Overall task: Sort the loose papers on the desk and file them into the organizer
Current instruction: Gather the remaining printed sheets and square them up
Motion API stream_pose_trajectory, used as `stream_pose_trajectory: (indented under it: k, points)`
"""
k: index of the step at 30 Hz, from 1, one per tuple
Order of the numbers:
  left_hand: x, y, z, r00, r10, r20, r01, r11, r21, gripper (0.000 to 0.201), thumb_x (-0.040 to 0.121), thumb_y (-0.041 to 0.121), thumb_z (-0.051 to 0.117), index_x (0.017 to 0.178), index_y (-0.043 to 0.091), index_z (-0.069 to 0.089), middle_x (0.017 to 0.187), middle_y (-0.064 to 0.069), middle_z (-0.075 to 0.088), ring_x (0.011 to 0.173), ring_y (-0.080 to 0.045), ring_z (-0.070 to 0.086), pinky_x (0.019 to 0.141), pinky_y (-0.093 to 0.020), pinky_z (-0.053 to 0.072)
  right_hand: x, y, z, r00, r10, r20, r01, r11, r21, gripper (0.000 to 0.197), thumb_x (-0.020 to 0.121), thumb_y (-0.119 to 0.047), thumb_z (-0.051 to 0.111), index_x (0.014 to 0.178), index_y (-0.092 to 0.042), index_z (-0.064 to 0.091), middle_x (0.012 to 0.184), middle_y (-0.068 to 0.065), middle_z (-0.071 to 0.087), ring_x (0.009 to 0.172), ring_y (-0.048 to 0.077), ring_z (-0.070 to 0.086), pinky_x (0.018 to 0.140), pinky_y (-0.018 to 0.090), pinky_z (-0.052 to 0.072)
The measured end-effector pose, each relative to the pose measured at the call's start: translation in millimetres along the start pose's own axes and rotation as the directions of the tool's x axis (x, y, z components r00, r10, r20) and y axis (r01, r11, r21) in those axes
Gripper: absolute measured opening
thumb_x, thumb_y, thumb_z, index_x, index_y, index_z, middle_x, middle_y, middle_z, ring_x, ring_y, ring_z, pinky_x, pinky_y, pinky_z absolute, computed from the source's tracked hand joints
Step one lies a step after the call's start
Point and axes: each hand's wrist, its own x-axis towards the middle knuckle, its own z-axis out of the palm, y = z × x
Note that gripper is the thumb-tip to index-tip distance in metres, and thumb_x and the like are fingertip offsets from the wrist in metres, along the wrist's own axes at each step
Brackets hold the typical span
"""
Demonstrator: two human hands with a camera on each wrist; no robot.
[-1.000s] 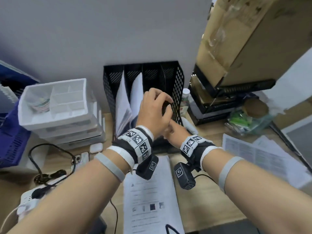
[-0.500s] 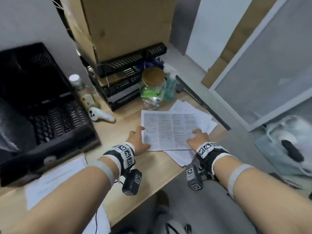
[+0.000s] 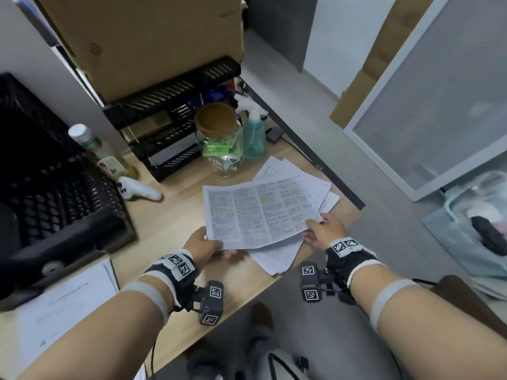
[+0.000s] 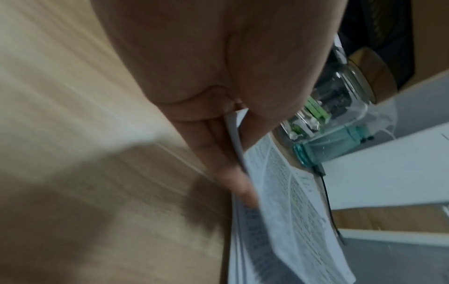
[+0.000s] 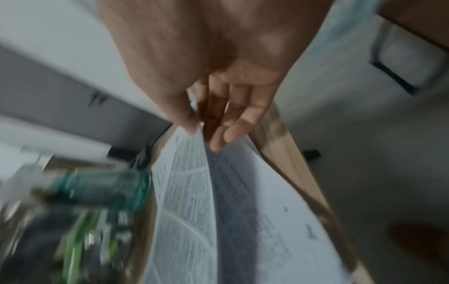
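Note:
A printed sheet (image 3: 258, 212) with text columns and yellow highlights is held a little above a pile of loose papers (image 3: 277, 256) at the desk's right end. My left hand (image 3: 211, 246) pinches its near left corner, thumb on top and fingers beneath. My right hand (image 3: 319, 229) pinches its near right corner. The left wrist view shows my left hand (image 4: 233, 123) clamped on the sheet (image 4: 279, 192). In the right wrist view my right hand (image 5: 201, 130) pinches the sheet (image 5: 184, 192) over the pile (image 5: 267, 201). The black mesh organizer (image 3: 63, 204) stands far left.
Behind the pile stand a cork-lidded glass jar (image 3: 219, 138) and a green spray bottle (image 3: 253, 138). Black stacked trays (image 3: 170, 127) carry a cardboard box (image 3: 142, 37). A small bottle (image 3: 87, 141) and a white gadget (image 3: 137, 189) sit beside the organizer. Another paper (image 3: 63, 305) lies near left.
My hands left the organizer, swung right and lay on the top sheet of the pile. Now both pinch its near corners and have raised it off the pile.

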Motion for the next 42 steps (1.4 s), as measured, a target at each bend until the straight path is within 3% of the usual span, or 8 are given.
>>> stream_pose_trajectory:
  k: [4,9,16,20,27,33,39,42]
  points:
    - [-7,-3,6,0.994,-0.043,0.102,0.06,0.984,-0.17,0.042,0.094,-0.015,0.045,0.132,0.003,0.051,0.118,-0.022,0.072,0.084,-0.031,0.079,0.065,-0.03,0.065,-14,-1,5,0.971,0.114,0.21,-0.119,0.993,0.009,0.023,0.086,-0.028,0.071,0.107,-0.022,0.063,0.106,0.007,0.071,0.092,0.025,0.07,0.085,0.042,0.059]
    - [-15,-2,6,0.954,-0.108,0.281,0.118,0.993,-0.021,0.045,0.093,-0.008,0.054,0.133,0.014,0.056,0.119,-0.013,0.075,0.095,-0.033,0.078,0.071,-0.038,0.065,-16,0,32,0.974,0.089,0.21,-0.093,0.996,0.009,0.019,0.092,-0.005,0.06,0.11,-0.01,0.061,0.115,0.018,0.068,0.082,0.025,0.07,0.08,0.041,0.06]
    - [2,5,-63,0.988,-0.034,-0.149,0.023,0.997,-0.078,0.043,0.087,0.027,0.076,0.126,0.014,0.06,0.116,-0.015,0.072,0.098,-0.031,0.073,0.075,-0.042,0.062,-31,-6,61,0.94,-0.03,0.34,0.149,0.933,-0.329,0.027,0.095,-0.005,0.05,0.117,-0.008,0.065,0.092,0.009,0.073,0.064,0.019,0.072,0.067,0.036,0.062]
    - [6,-3,-108,0.995,-0.069,-0.077,0.079,0.988,0.134,0.04,0.085,0.013,0.079,0.122,0.017,0.065,0.112,-0.017,0.073,0.093,-0.035,0.073,0.074,-0.042,0.064,-46,-6,82,0.897,-0.097,0.431,0.31,0.833,-0.458,0.018,0.096,-0.014,0.052,0.104,-0.011,0.068,0.077,0.004,0.071,0.061,0.011,0.066,0.063,0.026,0.059]
    - [15,-46,-151,0.957,0.07,-0.282,-0.036,0.991,0.125,0.021,0.088,0.012,0.064,0.086,0.033,0.065,0.093,-0.023,0.068,0.075,-0.034,0.065,0.076,-0.056,0.058,-37,24,77,0.947,0.117,-0.3,-0.252,0.852,-0.46,0.08,0.07,-0.049,0.076,0.127,-0.008,0.038,0.126,0.016,0.053,0.109,0.037,0.06,0.088,0.042,0.052]
    - [-15,-56,-157,0.975,-0.024,-0.221,0.0,0.994,-0.109,0.033,0.097,-0.006,0.045,0.126,0.011,0.048,0.11,-0.016,0.064,0.095,-0.035,0.064,0.092,-0.055,0.054,-42,61,98,0.929,0.253,-0.269,-0.358,0.792,-0.495,0.09,0.057,-0.055,0.077,0.124,-0.003,0.048,0.115,0.017,0.061,0.098,0.033,0.065,0.082,0.039,0.056]
    - [-3,-62,-173,0.977,-0.058,-0.204,0.109,0.963,0.248,0.033,0.065,0.009,0.067,0.094,0.019,0.055,0.104,-0.022,0.072,0.095,-0.042,0.072,0.087,-0.061,0.058,-47,58,91,0.967,0.152,-0.206,-0.233,0.858,-0.457,0.04,0.084,-0.023,0.068,0.116,-0.002,0.061,0.097,0.009,0.059,0.081,0.023,0.05,0.073,0.029,0.041]
    - [-6,-52,-173,0.979,0.011,-0.204,0.071,0.919,0.388,0.028,0.074,0.008,0.065,0.1,0.014,0.056,0.102,-0.019,0.072,0.091,-0.036,0.069,0.078,-0.046,0.06,-51,56,88,0.97,0.158,-0.184,-0.205,0.938,-0.279,0.024,0.079,-0.002,0.06,0.103,-0.007,0.061,0.079,0.007,0.069,0.067,0.029,0.069,0.076,0.04,0.059]
